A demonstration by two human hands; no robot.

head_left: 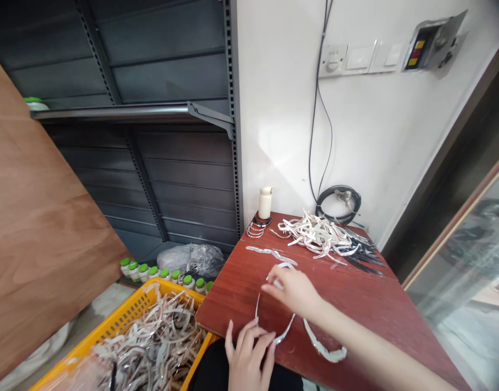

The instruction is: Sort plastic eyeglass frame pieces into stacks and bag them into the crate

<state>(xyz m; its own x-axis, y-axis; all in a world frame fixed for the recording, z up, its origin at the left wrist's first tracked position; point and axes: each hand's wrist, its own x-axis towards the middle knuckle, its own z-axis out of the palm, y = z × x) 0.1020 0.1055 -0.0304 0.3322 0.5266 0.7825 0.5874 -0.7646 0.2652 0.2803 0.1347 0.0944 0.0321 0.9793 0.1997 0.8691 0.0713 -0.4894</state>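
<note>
My left hand (251, 353) rests at the table's near edge, fingers stretched out. Its fingertips are by a thin curved whitish strip (285, 332), which they seem to touch. Farther in, my right hand (294, 290) reaches over the table with thumb and fingers pinched on a curved white strip (288, 265), partly hidden by the hand. Under my right forearm lies a wider curved white strip (324, 350). Beyond my right hand, a wavy pale strip (269, 252) lies flat on the reddish-brown table (351, 296).
A heap of white strips (318, 233) and black strips (361, 250) covers the table's back. A cream bottle (265, 203) stands at the back left corner. The yellow crate (111, 331), full of strips, sits left, near green-capped jars (153, 272) and a dark shelf (119, 111).
</note>
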